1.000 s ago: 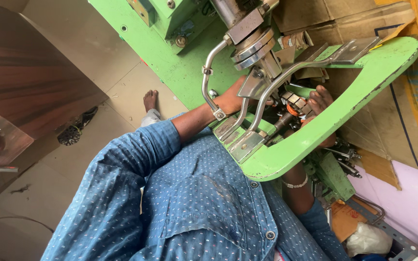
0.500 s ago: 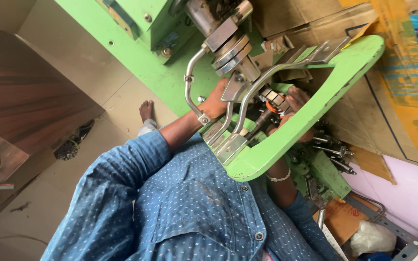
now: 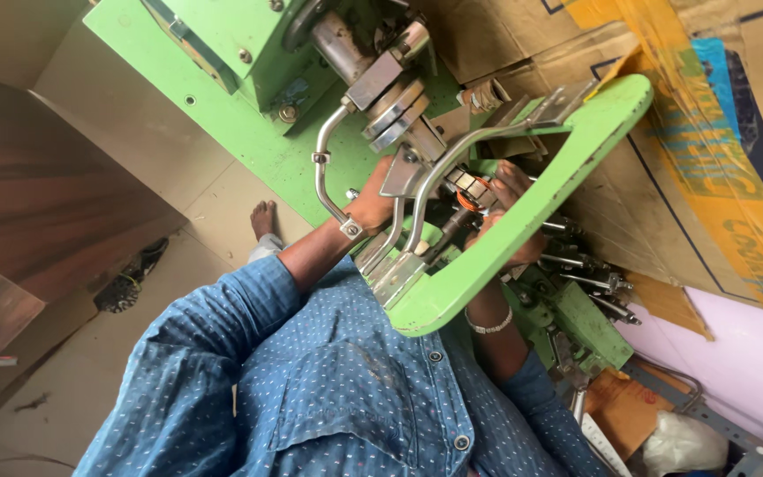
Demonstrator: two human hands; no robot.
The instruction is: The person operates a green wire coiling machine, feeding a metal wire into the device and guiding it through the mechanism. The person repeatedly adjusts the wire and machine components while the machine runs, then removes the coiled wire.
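**Both hands inside the green press frame**

Now your two hands sit at the working head of the green machine (image 3: 222,106). Your left hand (image 3: 373,205) is wrapped around a bright curved metal rod (image 3: 320,181), just behind its small clamp, fingers curled round it. Your right hand (image 3: 509,221) reaches in from behind the green curved guard (image 3: 523,225), which hides much of it; the fingertips pinch a small orange-and-metal part (image 3: 467,199) at the centre of the head, though you cannot tell how firmly.

Count what is there: one guard, one curved rod, two flat steel arms (image 3: 390,252) running side by side, and one stack of steel discs (image 3: 390,102) on the spindle above.

The guard's long axis runs on a diagonal, from low near your chest up to the right towards the cardboard sheet (image 3: 708,132). The two steel arms follow much the same diagonal, their lower ends touching the guard's lower tip. The small part lies between your hands, just beside the arms.

One bracelet (image 3: 489,325) circles your right wrist. One bare foot (image 3: 263,219) shows on the floor (image 3: 134,132), with one dark sandal (image 3: 127,281) nearby.
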